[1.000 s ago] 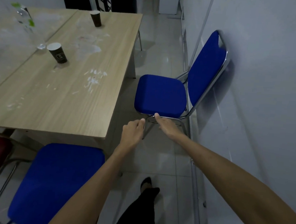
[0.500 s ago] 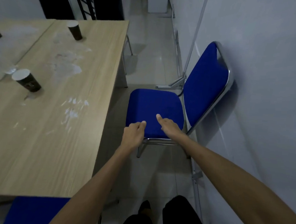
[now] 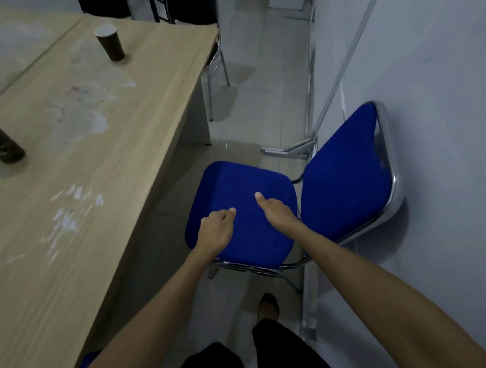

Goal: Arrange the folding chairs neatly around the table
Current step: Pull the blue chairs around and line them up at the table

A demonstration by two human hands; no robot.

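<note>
While both arms reach forward over the blue folding chair (image 3: 243,212), the left hand (image 3: 215,233) hangs above the seat's front left part with its fingers (image 3: 230,211) loosely curled and grasping nothing, and the right hand (image 3: 275,211) is extended flat, fingers released, over the seat centre. The chair stands between the desk (image 3: 101,152) and the wall (image 3: 443,139), backrest touching the wall. Two dark paper cups (image 3: 111,45) stand on the desk.
</note>
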